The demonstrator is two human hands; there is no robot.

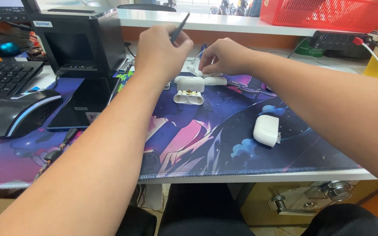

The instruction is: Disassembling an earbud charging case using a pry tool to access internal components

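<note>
My left hand (160, 52) is closed around a thin dark pointed tool (180, 27), whose tip sticks up toward twelve o'clock above my knuckles. My right hand (226, 56) sits just beside it at three o'clock, fingers pinched together on a small white earbud piece (194, 67) at the top of the opened white plastic earbud case (190, 89). That case lies on the purple and blue printed mat (206, 144) that covers the surface, directly at six o'clock from both hands, its inner shell showing two empty round sockets. A second white rounded case shell (266, 130) rests on the mat at about five o'clock from my right hand, well apart from the opened one. At nine o'clock from my left hand stands a black boxy printer (82, 41), with a flat dark phone (83, 105) below it and a black and grey computer mouse (16, 114) further toward eight o'clock.
</note>
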